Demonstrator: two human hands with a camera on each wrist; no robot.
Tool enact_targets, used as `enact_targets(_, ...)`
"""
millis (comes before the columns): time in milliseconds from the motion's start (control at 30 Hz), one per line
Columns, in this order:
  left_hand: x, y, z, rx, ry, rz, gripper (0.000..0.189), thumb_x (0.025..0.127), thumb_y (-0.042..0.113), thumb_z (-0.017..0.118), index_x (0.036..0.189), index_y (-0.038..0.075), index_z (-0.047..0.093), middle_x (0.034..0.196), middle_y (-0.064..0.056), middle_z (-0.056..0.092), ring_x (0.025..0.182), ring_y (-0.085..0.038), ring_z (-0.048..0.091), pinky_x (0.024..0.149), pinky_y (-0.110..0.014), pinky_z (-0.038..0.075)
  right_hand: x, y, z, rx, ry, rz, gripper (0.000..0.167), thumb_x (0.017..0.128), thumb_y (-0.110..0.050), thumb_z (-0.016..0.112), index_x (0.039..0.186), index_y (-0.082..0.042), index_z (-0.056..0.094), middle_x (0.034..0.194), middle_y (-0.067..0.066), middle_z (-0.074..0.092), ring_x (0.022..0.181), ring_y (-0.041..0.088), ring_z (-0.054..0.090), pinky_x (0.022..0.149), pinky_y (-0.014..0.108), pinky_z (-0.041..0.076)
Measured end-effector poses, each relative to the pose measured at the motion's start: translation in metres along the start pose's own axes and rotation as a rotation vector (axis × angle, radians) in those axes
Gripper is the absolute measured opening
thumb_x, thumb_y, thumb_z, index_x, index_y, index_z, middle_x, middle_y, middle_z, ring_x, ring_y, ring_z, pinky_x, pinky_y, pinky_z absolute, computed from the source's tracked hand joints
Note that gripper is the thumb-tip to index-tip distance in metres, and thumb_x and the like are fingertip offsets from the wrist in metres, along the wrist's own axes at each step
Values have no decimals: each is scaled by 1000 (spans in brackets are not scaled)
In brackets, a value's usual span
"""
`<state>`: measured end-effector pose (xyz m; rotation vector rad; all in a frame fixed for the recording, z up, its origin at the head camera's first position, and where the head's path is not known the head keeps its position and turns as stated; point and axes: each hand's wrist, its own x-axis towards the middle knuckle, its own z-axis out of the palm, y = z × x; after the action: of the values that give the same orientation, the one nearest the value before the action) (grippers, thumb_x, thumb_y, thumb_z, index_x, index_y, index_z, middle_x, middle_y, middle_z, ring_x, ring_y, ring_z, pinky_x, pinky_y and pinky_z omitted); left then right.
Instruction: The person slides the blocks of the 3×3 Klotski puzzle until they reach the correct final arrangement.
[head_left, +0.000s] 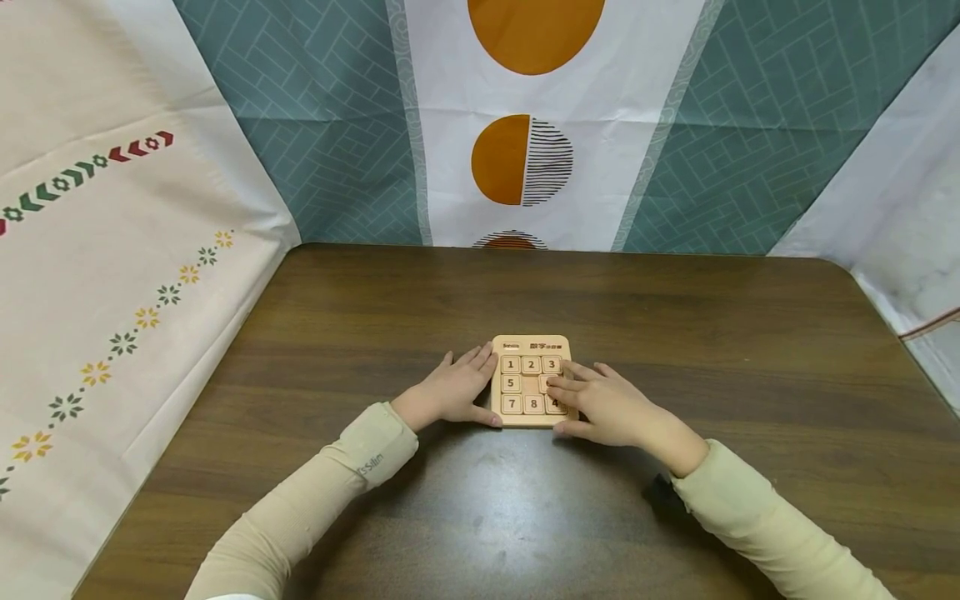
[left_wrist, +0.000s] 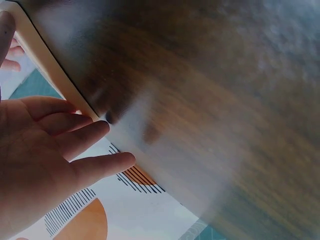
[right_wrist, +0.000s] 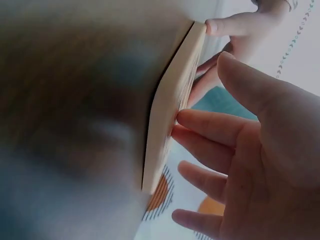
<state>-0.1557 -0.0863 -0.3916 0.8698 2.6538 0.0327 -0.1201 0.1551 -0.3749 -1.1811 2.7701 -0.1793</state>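
A wooden number sliding puzzle (head_left: 532, 422) lies flat on the table between both hands. Its top row reads 1, 2, 3, and its bottom row 7, 8, 4. In the middle row are a 5 tile (head_left: 511, 384), a vacant square, and a tile whose number fingers cover. My left hand (head_left: 453, 392) rests along the puzzle's left side with extended fingers, its thumb at the near-left corner. From the right, my right hand (head_left: 611, 408) touches the middle-right tile with straight fingertips, its thumb near the front edge. The right wrist view shows two fingertips on the puzzle's face (right_wrist: 172, 107).
A brown wooden table (head_left: 375, 308) surrounds the puzzle. Patterned cloth (head_left: 330, 167) hangs behind the table's far edge, and a cream embroidered cloth (head_left: 97, 275) borders its left side. Pale fabric (head_left: 907, 225) hangs at the right.
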Motion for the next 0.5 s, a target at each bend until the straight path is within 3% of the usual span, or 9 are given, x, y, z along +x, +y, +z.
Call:
enact_targets(300, 0, 0, 0, -9, -1, 0, 102, 75, 63, 59, 143, -2, 20, 150, -17, 12, 136, -29, 17, 101, -57, 21, 14, -13, 2, -5, -24, -1, 58, 86, -43, 58, 129, -5, 53, 134, 9, 47, 130, 31, 32, 95, 59, 27)
enact_targets(500, 1, 0, 0, -6, 3, 0, 103, 74, 64, 59, 143, -2, 20, 150, -17, 12, 136, -29, 17, 101, -57, 21, 3, -12, 0, -22, -6, 10, 54, 84, -43, 60, 125, -8, 57, 132, 7, 50, 129, 31, 33, 96, 59, 27)
